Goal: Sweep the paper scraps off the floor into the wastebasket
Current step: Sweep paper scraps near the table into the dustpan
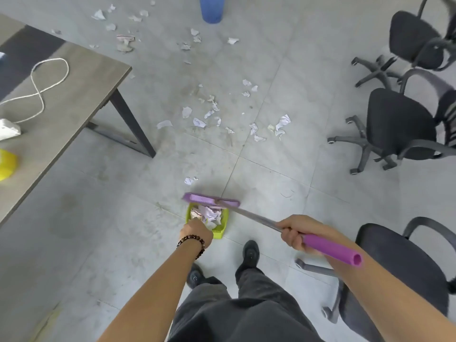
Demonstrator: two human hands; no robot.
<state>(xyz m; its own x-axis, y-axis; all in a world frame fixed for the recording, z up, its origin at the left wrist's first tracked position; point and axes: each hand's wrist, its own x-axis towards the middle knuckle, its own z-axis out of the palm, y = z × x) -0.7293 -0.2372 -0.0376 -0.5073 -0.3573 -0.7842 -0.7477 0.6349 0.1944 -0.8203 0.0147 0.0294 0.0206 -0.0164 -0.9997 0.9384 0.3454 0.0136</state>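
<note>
Green dustpan [219,232] full of paper scraps [211,213]; blue wastebasket [211,8] well apart.

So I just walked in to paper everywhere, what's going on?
A person is sweeping up. The right hand grips the purple broom by its handle, its head at the mouth of the green dustpan, which the left hand holds on the floor. The dustpan has crumpled scraps in it; many paper scraps lie farther out, toward the blue wastebasket.

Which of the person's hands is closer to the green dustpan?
Left. The left hand grips the dustpan at its near edge; the right hand holds the broom handle off to its right.
</note>
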